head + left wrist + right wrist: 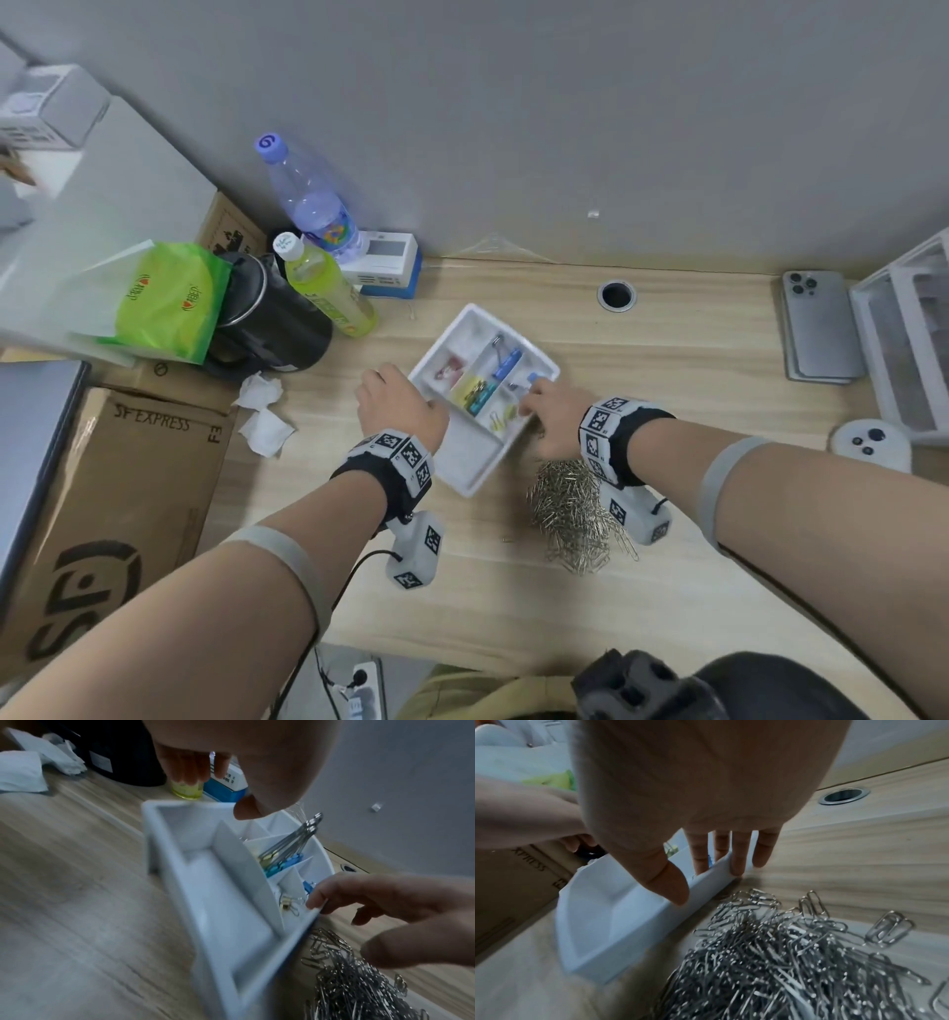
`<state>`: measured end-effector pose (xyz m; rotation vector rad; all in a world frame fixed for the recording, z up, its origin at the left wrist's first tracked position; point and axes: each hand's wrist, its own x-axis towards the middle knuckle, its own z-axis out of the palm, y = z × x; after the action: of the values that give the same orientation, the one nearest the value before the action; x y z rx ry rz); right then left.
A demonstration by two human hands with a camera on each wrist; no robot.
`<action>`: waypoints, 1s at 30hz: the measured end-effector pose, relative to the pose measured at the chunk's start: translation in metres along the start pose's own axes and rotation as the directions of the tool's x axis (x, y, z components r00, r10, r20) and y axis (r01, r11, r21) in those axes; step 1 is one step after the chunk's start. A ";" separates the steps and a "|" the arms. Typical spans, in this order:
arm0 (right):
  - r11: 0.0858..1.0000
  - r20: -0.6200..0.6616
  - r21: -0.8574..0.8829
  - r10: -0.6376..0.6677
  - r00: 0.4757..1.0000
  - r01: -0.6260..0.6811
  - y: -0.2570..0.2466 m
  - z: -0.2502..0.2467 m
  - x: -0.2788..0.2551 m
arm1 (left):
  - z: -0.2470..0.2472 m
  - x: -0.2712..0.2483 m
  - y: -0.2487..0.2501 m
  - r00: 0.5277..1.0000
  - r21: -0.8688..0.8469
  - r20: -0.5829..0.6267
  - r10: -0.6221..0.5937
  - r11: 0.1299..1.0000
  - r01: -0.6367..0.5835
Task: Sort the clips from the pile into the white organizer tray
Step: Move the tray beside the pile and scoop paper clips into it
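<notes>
Both forearms reach in from the desk's near edge. One pile of silver paper clips [572, 514] lies just under the right wrist — too many to count. One white organizer tray [475, 462] sits between two hands, touching the pile's far side. The right hand [552, 419] rests straight fingers [738, 860] on the tray's rim, holding nothing. The left hand [398, 406] touches the opposite rim — its grasp cannot be told.

Your bare forearms wear grey bands; each wrist [395, 457] carries a black strap, white marker-printed blocks, and a cabled white camera [416, 552] underneath.
</notes>
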<state>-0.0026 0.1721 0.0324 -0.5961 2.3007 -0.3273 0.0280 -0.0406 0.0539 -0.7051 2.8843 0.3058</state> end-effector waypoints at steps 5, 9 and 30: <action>0.996 0.116 0.041 -0.088 0.989 0.084 -0.015 0.015 -0.009 | 0.001 -0.008 -0.013 0.991 0.175 0.056 -0.123 0.978 0.112; 0.991 0.151 0.060 -0.126 0.980 0.119 -0.019 0.026 -0.017 | 0.005 -0.024 -0.025 0.968 0.229 0.142 -0.205 0.959 0.170; 0.943 0.004 -0.025 0.333 0.943 -0.333 0.019 0.072 -0.068 | 0.023 -0.057 -0.032 0.884 0.086 0.426 -0.193 0.981 0.173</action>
<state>0.0853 0.2191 0.0142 -0.2101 2.3492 -0.1334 0.0951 -0.0379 0.0381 -0.7811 2.3764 0.3231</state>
